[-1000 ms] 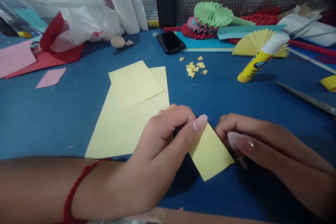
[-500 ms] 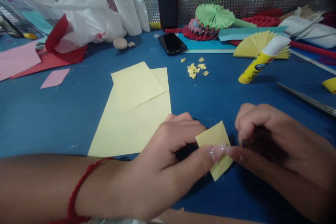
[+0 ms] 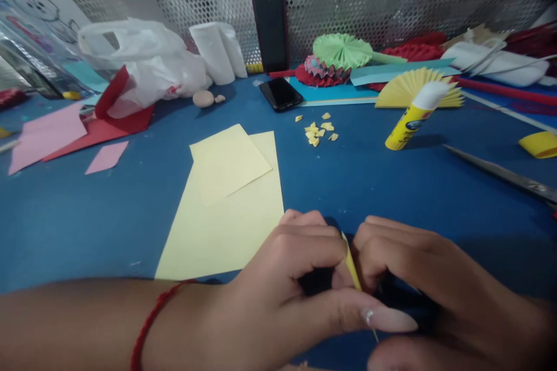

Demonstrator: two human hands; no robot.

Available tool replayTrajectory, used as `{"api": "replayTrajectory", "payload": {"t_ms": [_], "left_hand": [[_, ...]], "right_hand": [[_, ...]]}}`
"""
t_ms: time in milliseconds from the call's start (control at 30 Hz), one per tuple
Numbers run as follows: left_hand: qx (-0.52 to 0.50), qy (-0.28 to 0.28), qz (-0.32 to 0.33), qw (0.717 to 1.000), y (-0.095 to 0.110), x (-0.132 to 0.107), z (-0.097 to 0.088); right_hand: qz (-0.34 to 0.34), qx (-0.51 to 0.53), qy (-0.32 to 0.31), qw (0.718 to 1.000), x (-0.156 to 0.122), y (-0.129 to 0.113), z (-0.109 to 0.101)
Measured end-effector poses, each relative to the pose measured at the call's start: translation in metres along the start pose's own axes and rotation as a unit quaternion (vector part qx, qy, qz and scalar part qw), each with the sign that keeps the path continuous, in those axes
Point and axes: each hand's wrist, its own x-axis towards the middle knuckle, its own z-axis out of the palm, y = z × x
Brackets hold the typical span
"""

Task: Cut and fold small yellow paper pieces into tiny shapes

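Left hand (image 3: 287, 284) pinches a small yellow slip (image 3: 351, 266) between thumb and fingers, low over the counter (image 3: 130, 232). Right hand (image 3: 422, 266) curled against the slip's other side; whether its grip is pressed together on the paper, cannot tell, as its thumb sits low and the meeting point is hidden. Slip sits between the two hands, nearly edge-on, much of it covered by fingers. Step looks like working a fold. Advice: bring edges level before any pressure, keep the left pinch light but steady, then run a crease from the middle outward (long nails could dent or nick thin paper, so use the pads). Thumbs crossing over the slip would hide a drifting corner; worth tilting it to check. Larger yellow sheet (image 3: 209, 243) lies just beside the left hand; glue stick (image 3: 415, 119) stands well apart, tilted in view.
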Motion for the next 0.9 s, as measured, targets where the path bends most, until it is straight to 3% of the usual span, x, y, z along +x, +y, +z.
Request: {"api": "replayTrajectory", "payload": {"t_ms": [333, 467, 533, 600, 667, 733, 800, 833, 900], "left_hand": [[0.026, -0.031, 0.045, 0.998, 0.002, 0.002, -0.004], [0.000, -0.016, 0.032, 0.999, 0.007, 0.002, -0.007], [-0.019, -0.020, 0.025, 0.999, 0.009, 0.001, -0.008], [-0.017, -0.037, 0.019, 0.999, 0.010, -0.001, -0.007], [-0.001, -0.002, -0.021, 1.000, 0.008, -0.004, -0.004], [0.046, 0.100, -0.070, 0.991, 0.005, -0.007, 0.001], [0.144, 0.173, -0.066, 0.972, 0.003, -0.011, 0.005], [0.213, 0.169, -0.041, 0.962, 0.001, -0.012, 0.007], [0.351, 0.110, 0.033, 0.929, -0.001, -0.016, 0.011]], "right_hand": [[0.051, -0.084, 0.042, 0.994, -0.022, -0.001, 0.002], [0.131, 0.031, 0.000, 0.991, -0.020, -0.001, -0.002], [0.177, 0.086, 0.017, 0.980, -0.014, 0.000, -0.005], [0.203, 0.081, 0.049, 0.975, -0.009, 0.003, -0.008], [0.210, 0.039, 0.080, 0.974, -0.007, 0.006, -0.012], [0.212, -0.009, 0.086, 0.973, -0.006, 0.010, -0.018], [0.200, -0.047, 0.054, 0.977, -0.004, 0.014, -0.023], [0.186, -0.063, 0.027, 0.980, -0.002, 0.016, -0.025], [0.156, -0.091, -0.020, 0.983, 0.002, 0.018, -0.028]]}}
